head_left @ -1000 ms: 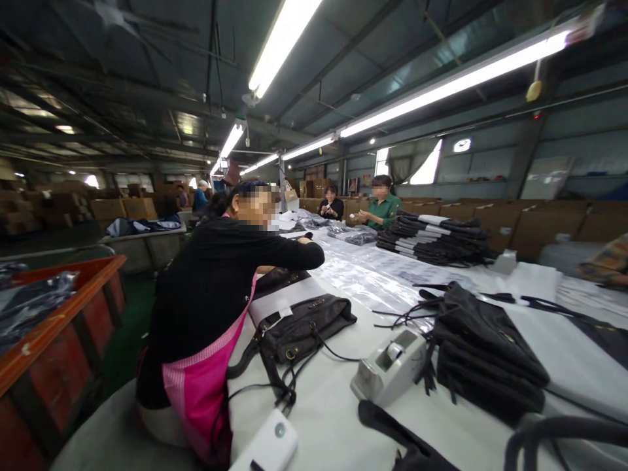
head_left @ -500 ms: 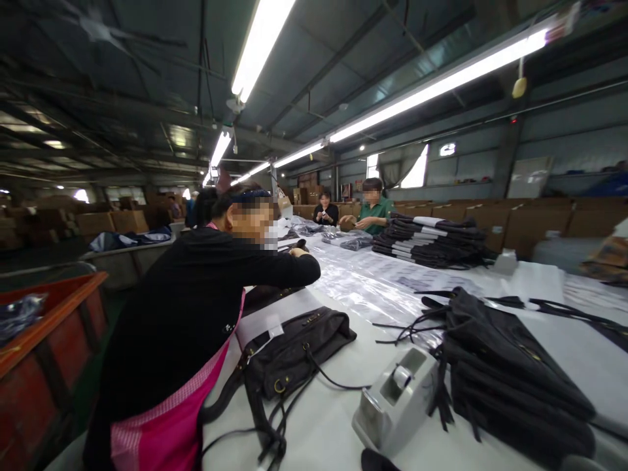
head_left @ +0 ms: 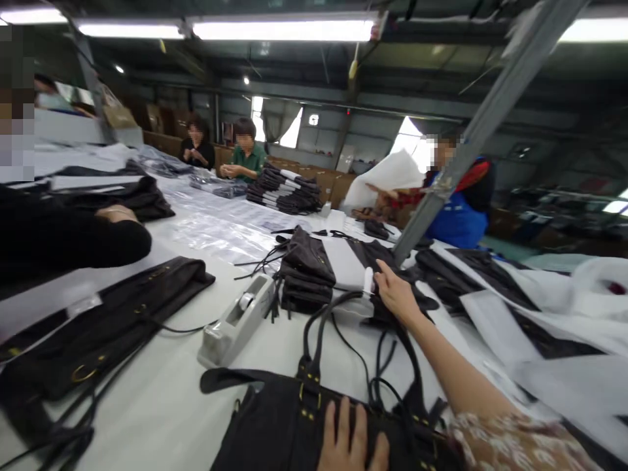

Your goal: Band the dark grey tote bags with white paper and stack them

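A black handbag (head_left: 269, 422) with brass studs lies at the bottom, its handles (head_left: 314, 333) standing up away from me. My left hand (head_left: 349, 441) rests flat on the bag with fingers spread. My right hand (head_left: 396, 293) reaches forward over the far end of the handles, fingers stretched out. Beside its fingertips is a small white piece (head_left: 367, 282); whether they touch it I cannot tell. Just beyond is a stack of folded dark bags (head_left: 309, 265) with a white paper band (head_left: 343, 261) across it.
A grey tape dispenser (head_left: 235, 320) stands left of the handles. Another dark bag (head_left: 118, 314) lies further left, near a co-worker's black sleeve (head_left: 73, 226). A metal post (head_left: 441, 176) rises at the right, by dark bags and white sheets (head_left: 564, 379). Co-workers stand across the table.
My view has swung right. Both my hands and the handbag under them are now in sight. The nearby co-worker has shifted to the left edge.
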The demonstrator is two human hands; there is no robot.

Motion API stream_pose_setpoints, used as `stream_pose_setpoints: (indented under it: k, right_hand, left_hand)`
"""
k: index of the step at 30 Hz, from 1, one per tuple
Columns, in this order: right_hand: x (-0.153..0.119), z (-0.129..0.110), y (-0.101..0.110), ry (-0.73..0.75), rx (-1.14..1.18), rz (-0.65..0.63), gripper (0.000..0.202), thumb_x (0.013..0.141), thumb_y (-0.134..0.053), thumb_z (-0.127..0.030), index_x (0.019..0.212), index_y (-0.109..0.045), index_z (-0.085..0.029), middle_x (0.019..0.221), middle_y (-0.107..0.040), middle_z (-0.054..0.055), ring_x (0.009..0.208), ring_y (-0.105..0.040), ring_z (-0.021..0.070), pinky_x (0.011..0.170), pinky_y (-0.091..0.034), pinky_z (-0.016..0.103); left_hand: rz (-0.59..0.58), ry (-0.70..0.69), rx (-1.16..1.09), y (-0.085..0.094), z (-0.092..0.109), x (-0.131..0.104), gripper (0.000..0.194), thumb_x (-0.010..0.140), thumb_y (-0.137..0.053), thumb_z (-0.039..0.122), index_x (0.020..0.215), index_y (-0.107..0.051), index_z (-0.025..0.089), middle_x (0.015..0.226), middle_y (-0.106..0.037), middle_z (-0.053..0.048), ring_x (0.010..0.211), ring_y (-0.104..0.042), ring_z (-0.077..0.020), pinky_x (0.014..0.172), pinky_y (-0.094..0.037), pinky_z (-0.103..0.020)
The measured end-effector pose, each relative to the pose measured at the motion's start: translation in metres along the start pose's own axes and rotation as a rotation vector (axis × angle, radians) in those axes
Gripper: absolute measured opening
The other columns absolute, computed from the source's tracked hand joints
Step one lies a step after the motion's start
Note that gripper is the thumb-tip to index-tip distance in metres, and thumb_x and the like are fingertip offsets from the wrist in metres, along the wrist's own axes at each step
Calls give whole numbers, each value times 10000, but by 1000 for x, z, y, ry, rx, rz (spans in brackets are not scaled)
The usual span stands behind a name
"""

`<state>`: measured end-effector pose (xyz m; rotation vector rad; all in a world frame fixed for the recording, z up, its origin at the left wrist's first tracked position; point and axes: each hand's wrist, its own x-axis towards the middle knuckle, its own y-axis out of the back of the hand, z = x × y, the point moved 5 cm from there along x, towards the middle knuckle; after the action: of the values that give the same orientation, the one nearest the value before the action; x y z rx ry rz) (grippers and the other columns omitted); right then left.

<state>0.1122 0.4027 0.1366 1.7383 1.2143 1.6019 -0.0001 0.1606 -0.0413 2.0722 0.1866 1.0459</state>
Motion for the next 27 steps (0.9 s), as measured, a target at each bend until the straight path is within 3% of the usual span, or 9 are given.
stream_pose_setpoints:
  k: [2, 6, 9, 11, 15, 18, 20, 23, 27]
  right_hand:
    - [-12, -7, 21, 4, -78, 55, 429, 968, -315, -314, 1313, -462, -107, 1133, -640, 164, 912, -640, 248, 810, -496, 382]
    - [-52, -45, 33, 255, -179, 166, 414, 955, -315, -257, 1294, -490, -97, 1255, -577, 152, 1138, -535, 250, 964, -413, 385]
    - [-82, -53, 11, 415, -298, 49, 418, 931, -303, -152, 1300, -493, -108, 1318, -533, 142, 1214, -471, 240, 989, -374, 384]
    - [-91, -46, -14, 430, -369, -50, 457, 913, -291, -106, 1344, -443, -92, 1374, -477, 152, 1271, -412, 248, 1012, -345, 403]
    - [-91, -26, -57, 348, -419, -188, 488, 915, -281, -124, 1393, -363, -69, 1442, -380, 173, 1328, -335, 260, 1037, -318, 442]
    - [-85, -22, -68, 305, -387, -270, 487, 923, -289, -164, 1400, -353, -93, 1475, -325, 159, 1352, -296, 257, 1048, -308, 456]
    - [-83, -25, -61, 283, -337, -306, 469, 932, -294, -206, 1382, -380, -105, 1466, -344, 156, 1351, -303, 256, 1048, -312, 466]
    - [-88, -33, -32, 280, -240, -275, 442, 940, -277, -215, 1342, -432, -116, 1440, -391, 149, 1341, -328, 241, 1062, -311, 459]
    - [-121, -29, 17, 194, -137, -211, 432, 943, -295, -248, 1323, -462, -127, 1394, -451, 151, 1305, -394, 233, 1052, -365, 434]
  left_hand:
    - [-35, 195, -240, -4, -10, -7, 788, 759, -364, 753, 1374, -387, 261, 1277, -554, -186, 1140, -509, -423, 875, -399, -621]
    - [91, 210, -264, -1, -9, -11, 706, 779, -371, 737, 1295, -471, 266, 1208, -609, -168, 1093, -552, -422, 828, -443, -577]
    - [137, 236, -259, -3, -8, -10, 698, 770, -374, 747, 1264, -503, 271, 1152, -641, -167, 1055, -578, -425, 812, -451, -581]
    - [94, 220, -292, -3, -8, -9, 691, 786, -369, 731, 1286, -485, 267, 1175, -629, -176, 1063, -575, -430, 806, -459, -587]
    - [-144, 182, -456, 0, -13, -9, 682, 842, -341, 664, 1379, -384, 245, 1326, -506, -213, 1169, -493, -455, 847, -438, -638]
    - [-284, 213, -585, 8, -19, -8, 686, 851, -341, 648, 1414, -336, 257, 1407, -407, -213, 1247, -399, -472, 908, -380, -684]
    - [-328, 248, -642, 15, -22, -7, 681, 855, -341, 643, 1422, -329, 266, 1440, -361, -206, 1286, -340, -473, 947, -343, -695]
    - [-371, 285, -690, 23, -24, -6, 677, 855, -361, 632, 1424, -334, 264, 1467, -314, -202, 1321, -267, -477, 990, -287, -703]
    - [-407, 300, -697, 29, -25, -7, 611, 873, -428, 511, 1426, -329, 269, 1495, -264, -180, 1353, -196, -464, 1028, -220, -700]
